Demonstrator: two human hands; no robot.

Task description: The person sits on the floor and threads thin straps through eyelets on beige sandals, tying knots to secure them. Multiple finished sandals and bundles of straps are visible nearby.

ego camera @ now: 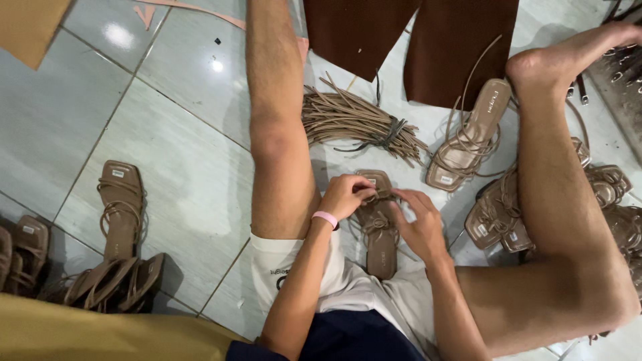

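Observation:
A tan strappy sandal (pixel 380 230) lies on the floor between my legs, toe pointing away. My left hand (pixel 344 195), with a pink band at the wrist, pinches the thin straps near the sandal's toe. My right hand (pixel 418 224) rests on the sandal's right side, fingers closed on the same straps. Both hands meet over the front of the sandal. The heel end shows below my hands.
A tied bundle of tan cords (pixel 354 120) lies past the sandal. More tan sandals lie at right (pixel 468 137) (pixel 498 220) and left (pixel 120 207). Brown sheet material (pixel 408 40) lies at the top. My bare legs flank the work on a grey tiled floor (pixel 180 147).

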